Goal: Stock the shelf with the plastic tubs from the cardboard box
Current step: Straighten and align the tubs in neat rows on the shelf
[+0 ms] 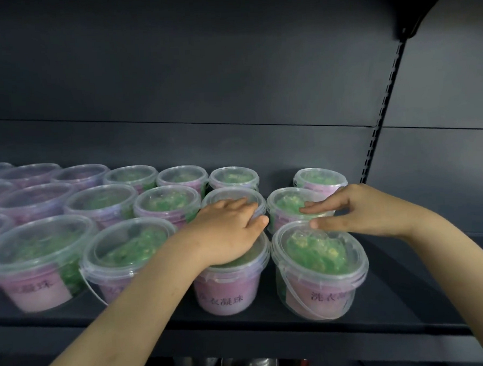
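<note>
A dark grey metal shelving unit (201,73) fills the view, its slotted upright (382,114) running down the right side of the back panel. On the dark shelf (407,272), clear plastic tubs with snap-on lids and pink labels (39,249) stand upright in three rows, touching or nearly so. Most hold green contents, while those at far left (34,199) look purple.

At the right end of the stock, a person reaches in with both bare forearms. The left hand (226,228) lies palm-down on the lid of a front-row tub (229,289). Its relaxed fingers extend onto the lid of the second-row tub behind it (235,193).

The right hand (356,213) hovers low over the neighbouring column, fingers straight and resting on the lid of a second-row tub (286,205). Its thumb touches the far rim of the front right tub (320,268), which shows a thin clear handle. One more tub (318,178) stands behind these, at the back right. Neither hand grips anything.
</note>
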Demonstrator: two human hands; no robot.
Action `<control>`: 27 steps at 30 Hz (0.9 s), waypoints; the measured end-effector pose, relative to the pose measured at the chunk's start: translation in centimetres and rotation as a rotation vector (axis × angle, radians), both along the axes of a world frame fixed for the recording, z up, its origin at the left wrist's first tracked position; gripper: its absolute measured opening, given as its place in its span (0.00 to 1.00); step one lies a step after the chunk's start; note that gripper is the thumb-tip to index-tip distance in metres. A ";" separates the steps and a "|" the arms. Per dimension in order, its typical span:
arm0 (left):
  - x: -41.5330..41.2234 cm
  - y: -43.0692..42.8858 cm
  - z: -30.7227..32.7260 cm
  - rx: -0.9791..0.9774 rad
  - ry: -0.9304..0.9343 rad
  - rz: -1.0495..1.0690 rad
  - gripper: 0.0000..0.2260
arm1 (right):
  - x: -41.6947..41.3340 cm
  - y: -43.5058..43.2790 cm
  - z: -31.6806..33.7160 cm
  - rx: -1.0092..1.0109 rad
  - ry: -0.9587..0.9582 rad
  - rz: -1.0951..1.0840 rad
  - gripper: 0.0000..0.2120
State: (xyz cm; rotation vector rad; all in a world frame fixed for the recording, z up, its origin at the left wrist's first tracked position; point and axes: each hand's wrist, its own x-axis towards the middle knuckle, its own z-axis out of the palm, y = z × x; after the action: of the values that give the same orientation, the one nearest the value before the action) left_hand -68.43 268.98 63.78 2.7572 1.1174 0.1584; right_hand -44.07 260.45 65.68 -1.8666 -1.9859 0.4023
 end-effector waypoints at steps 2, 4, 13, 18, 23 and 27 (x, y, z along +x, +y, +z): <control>0.0 -0.1 0.0 -0.002 0.003 -0.001 0.27 | 0.0 0.0 0.0 0.001 0.013 -0.010 0.22; 0.1 -0.1 0.0 -0.003 0.003 -0.001 0.27 | 0.0 0.1 0.0 0.000 0.028 -0.015 0.24; 0.1 -0.1 -0.1 -0.005 -0.003 -0.003 0.27 | -0.5 0.3 0.2 -0.014 0.001 -0.035 0.21; 0.0 0.2 -0.3 0.013 -0.017 -0.013 0.27 | -1.4 -0.4 0.6 -0.028 -0.102 -0.059 0.27; -0.1 0.1 -0.3 0.014 -0.029 -0.019 0.27 | -2.3 -3.2 1.0 0.003 -0.079 0.100 0.30; -0.1 0.2 -0.3 0.021 -0.022 -0.021 0.27 | -3.0 -5.5 0.2 -0.053 -0.103 0.176 0.30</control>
State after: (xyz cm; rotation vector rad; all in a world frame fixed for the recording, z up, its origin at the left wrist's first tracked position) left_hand -68.49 269.19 63.49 2.7780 1.0866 0.1980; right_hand -47.08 254.95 65.84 -1.7824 -2.2381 0.4199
